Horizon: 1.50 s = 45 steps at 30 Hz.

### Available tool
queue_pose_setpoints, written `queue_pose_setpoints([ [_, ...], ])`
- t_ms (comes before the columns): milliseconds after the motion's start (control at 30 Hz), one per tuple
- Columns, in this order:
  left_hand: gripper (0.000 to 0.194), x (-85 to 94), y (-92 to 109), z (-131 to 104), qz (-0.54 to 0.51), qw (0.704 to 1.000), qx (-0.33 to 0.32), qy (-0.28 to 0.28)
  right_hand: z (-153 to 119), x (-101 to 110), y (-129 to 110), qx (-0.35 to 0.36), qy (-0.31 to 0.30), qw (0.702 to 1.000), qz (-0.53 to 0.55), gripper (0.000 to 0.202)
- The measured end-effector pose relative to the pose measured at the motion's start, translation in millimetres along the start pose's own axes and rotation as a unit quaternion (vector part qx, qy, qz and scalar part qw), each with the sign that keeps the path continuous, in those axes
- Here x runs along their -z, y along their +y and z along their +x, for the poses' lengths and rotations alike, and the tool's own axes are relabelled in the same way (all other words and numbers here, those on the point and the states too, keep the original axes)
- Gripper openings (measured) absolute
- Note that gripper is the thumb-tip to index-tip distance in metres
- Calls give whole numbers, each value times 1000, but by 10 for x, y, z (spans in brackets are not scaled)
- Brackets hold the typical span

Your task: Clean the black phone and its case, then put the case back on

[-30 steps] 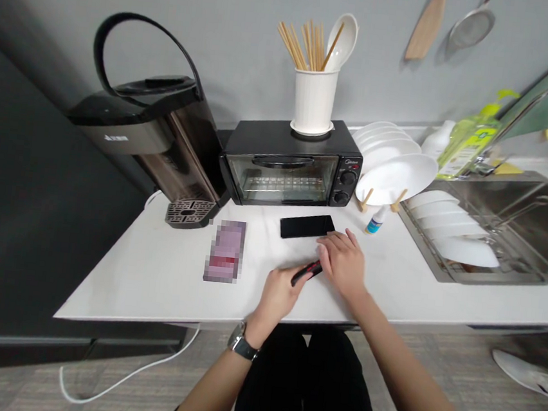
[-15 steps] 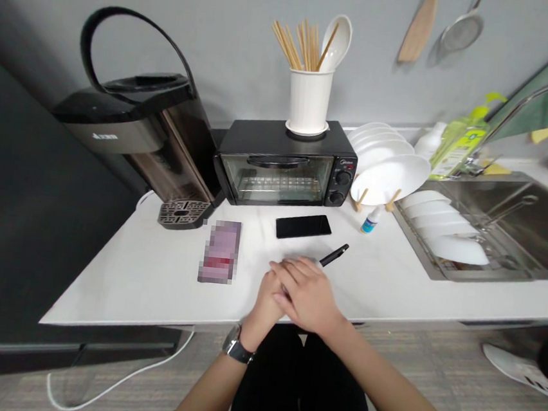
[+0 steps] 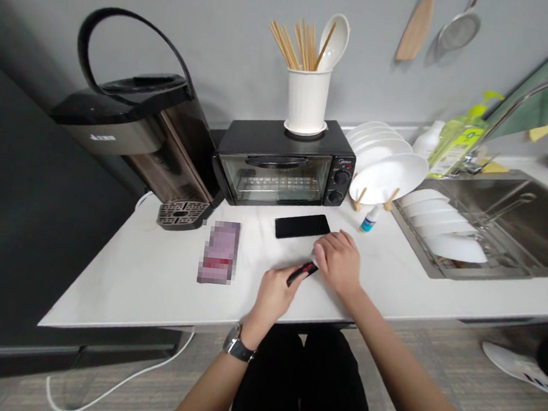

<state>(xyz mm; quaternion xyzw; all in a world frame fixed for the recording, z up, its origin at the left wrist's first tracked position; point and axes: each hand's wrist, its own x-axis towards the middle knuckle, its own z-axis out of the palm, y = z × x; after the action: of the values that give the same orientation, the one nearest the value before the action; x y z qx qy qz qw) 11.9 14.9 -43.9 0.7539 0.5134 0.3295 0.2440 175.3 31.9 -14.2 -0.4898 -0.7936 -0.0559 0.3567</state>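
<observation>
My left hand point(image 3: 276, 291) is closed around a black marker pen point(image 3: 300, 273) with red markings on its barrel. The pen slants up to the right, just above the white countertop. Its far end reaches close to my right hand point(image 3: 339, 261), whose fingers are curled down and closed. Whatever lies inside those fingers is hidden. A black phone point(image 3: 302, 226) lies flat just beyond both hands. Off to the left is a pixelated purple flat item point(image 3: 220, 252). A small white bottle with a blue label point(image 3: 370, 219) stands past my right hand.
A black toaster oven point(image 3: 277, 167) carries a white cup point(image 3: 307, 99) of chopsticks and a spoon. Left stands a water dispenser point(image 3: 140, 134). White plates point(image 3: 388, 178) and a sink point(image 3: 509, 222) with bowls are to the right. A person's shoe point(image 3: 520, 368) shows at lower right.
My right hand has come off my left hand and moved right and away from me, baring the pen's barrel. The pen's black clip end, visible before, is now out of sight.
</observation>
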Motion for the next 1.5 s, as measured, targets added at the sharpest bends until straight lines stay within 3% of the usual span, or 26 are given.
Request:
queue_pose_setpoints([
  [167, 21, 4, -2, -6, 13, 1000, 8, -4, -27, -39, -67, 82, -32, 996, 27, 34],
  [333, 22, 3, 37, -11, -10, 1000, 3, -5, 47, 2, 236, -21, 17, 1000, -8, 44],
  [400, 21, 4, 34, -8, -7, 1000, 5, -5, 33, -21, 171, -25, 16, 1000, -3, 44],
  [500, 23, 16, 13, -17, 12, 1000, 9, -9, -27, -80, -49, 35, -20, 999, 33, 37],
  [567, 24, 25, 18, -28, 20, 1000, 8, -10, -29, -82, -65, 50, -32, 997, 48, 37],
  [733, 24, -6, 108, -2, 15, 1000, -5, -6, 62, 0, 168, -49, 16, 997, 57, 51],
  [900, 21, 63, 223, 47, 47, 999, 6, -9, -25, -35, -23, -18, -13, 987, 162, 41],
  [1000, 21, 205, 378, 4, 17, 1000, 7, 24, -41, -59, 56, -103, 30, 972, 209, 59],
  [1067, 14, 255, 486, -29, -54, 993, 35, 101, -30, -92, 149, -181, 63, 951, 241, 70],
  [1167, 22, 182, 543, -34, -114, 981, 47, 153, -34, -174, 152, -261, 92, 915, 293, 72],
  [1267, 31, 23, 476, -5, -89, 986, 58, 131, -46, -203, 15, -314, 147, 880, 324, 70],
  [1367, 42, -52, 440, 11, -51, 991, 63, 105, 24, -67, -89, -340, 231, 848, 335, 71],
  [1433, 37, -33, 487, 21, -35, 995, 47, 82, 121, 109, -119, -336, 277, 833, 341, 75],
  [1500, 24, 9, 572, 47, -2, 999, 22, 44, 222, 304, -144, -294, 272, 843, 359, 76],
])
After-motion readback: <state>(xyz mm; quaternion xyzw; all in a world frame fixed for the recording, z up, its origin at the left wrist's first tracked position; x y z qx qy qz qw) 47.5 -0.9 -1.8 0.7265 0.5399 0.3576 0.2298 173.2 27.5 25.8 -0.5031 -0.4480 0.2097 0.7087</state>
